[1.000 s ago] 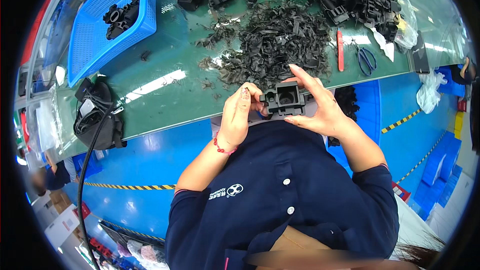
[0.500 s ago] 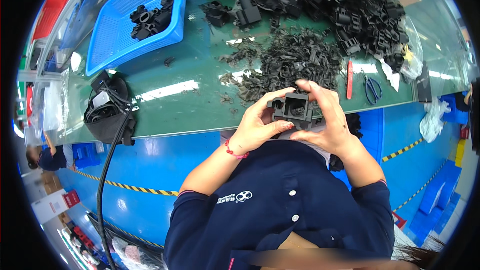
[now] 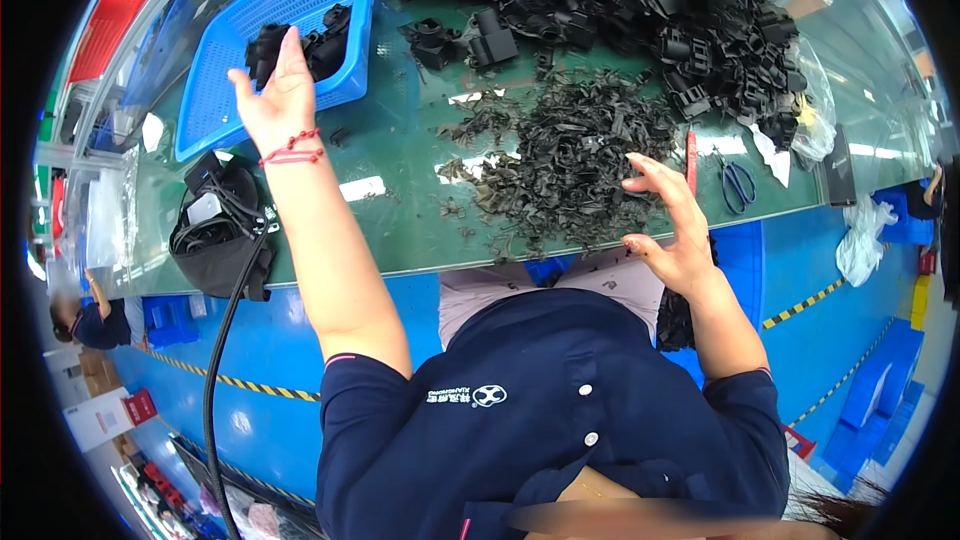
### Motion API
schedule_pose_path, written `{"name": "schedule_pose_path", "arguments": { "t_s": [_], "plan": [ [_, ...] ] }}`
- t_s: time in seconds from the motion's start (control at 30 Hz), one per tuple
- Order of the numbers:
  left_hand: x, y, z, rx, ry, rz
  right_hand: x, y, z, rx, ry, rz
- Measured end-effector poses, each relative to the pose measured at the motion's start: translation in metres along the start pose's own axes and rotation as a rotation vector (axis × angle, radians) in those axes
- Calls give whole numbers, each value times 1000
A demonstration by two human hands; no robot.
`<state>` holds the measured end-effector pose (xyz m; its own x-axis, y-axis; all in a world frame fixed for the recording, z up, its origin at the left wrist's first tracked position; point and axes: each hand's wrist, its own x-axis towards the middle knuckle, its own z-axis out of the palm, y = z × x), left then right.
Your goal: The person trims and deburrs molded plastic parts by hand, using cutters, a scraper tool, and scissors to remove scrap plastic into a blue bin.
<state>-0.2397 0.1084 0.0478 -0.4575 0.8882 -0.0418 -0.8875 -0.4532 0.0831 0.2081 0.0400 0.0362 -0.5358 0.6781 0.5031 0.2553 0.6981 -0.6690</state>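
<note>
My left hand (image 3: 278,100) is stretched out over the near side of a blue plastic basket (image 3: 205,100), its thumb and fingers apart. Just past the fingertips is a black moulded plastic part (image 3: 265,52), partly hidden by the hand. More black parts (image 3: 330,45) lie beside it in the basket. My right hand (image 3: 680,230) hovers at the near edge of the table, fingers curved and spread, with nothing between them. Close to its fingertips spreads a heap of thin black plastic scraps (image 3: 590,150).
A large pile of black plastic parts (image 3: 620,0) covers the far side of the green table (image 3: 400,210). Dark-handled snippers (image 3: 738,185) and a red strip-like tool (image 3: 691,162) lie at right. At left sits a black pouch (image 3: 215,240) with a cable (image 3: 225,340).
The square black part held between both hands has left the middle. My left hand has swung left to the basket and opened; my right hand has stayed near the table edge, now empty.
</note>
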Motion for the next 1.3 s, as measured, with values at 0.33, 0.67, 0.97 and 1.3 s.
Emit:
{"name": "schedule_pose_path", "arguments": {
  "t_s": [0.33, 0.67, 0.97, 1.3],
  "plan": [
    [-9, -129, -44, 2176, -412, 427, -32, 52, -44, -174, 237, 502],
    [-16, -143, -38, 2588, -515, 1039, -56, 81, -59, -413, 145, 635],
    [-97, -133, -35, 2173, -389, 551, -20, 108, -54, -801, -17, 796],
    [-121, -85, -70, 1711, 91, 39, -28, 94, -79, -511, 93, 842]
  ]
}}
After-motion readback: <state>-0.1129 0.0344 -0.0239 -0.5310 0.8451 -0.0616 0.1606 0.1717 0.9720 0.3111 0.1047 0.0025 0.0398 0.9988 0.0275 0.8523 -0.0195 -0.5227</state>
